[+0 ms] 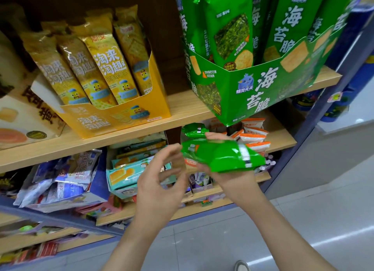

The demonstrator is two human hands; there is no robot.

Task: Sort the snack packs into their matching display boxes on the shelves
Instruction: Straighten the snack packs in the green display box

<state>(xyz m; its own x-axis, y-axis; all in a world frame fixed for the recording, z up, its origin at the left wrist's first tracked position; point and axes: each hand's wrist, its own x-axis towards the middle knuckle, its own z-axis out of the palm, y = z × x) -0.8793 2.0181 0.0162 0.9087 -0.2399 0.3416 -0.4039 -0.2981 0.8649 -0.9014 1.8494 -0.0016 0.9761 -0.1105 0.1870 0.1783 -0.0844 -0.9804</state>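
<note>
Wooden shelves (182, 112) are facing us. Our right hand (230, 179) is gripping a green pack (220, 155) below its green box (253, 88), not yet inside. Our left hand (159, 181) is hovering, fingers (172, 151) loose, empty. Another green pack (195, 130) is lying w/ orange packs (254, 138), so sorting is unfinished.

Floor (334, 200) and shoe (241, 266) being shown underfoot
A pale grey tiled floor is being lit in bright streaks on the right, and the toe of a grey shoe is being seen on it at the bottom edge.

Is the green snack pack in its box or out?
Out: the right hand holds the green pack below the green box.
</note>
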